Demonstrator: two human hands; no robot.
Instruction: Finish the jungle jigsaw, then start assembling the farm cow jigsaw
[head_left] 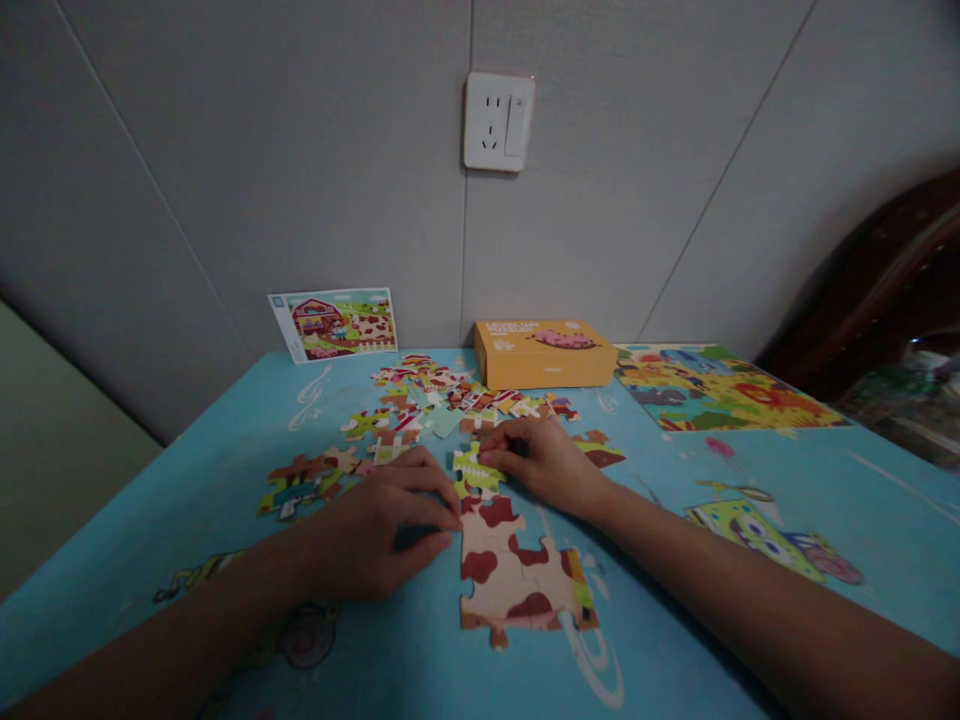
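Observation:
A joined section of jigsaw puzzle (514, 580), with brown patches on pale pink, lies on the table in front of me. At its far edge sits a green puzzle piece (474, 474) with a white fence-like pattern. My right hand (544, 460) pinches this piece at its right side. My left hand (397, 520) is beside the section's upper left edge, thumb and bent fingers apart, fingertips at or very near the edge. Past both hands lies a heap of loose puzzle pieces (420, 380). Left of it are several pieces (300, 482), some of which look joined.
A picture card (341, 325) of a farm leans on the wall at the back left. An orange puzzle box (544, 355) stands at the back middle. Right of it lies a colourful animal picture (724, 390). A blue patterned cloth (675, 640) covers the table.

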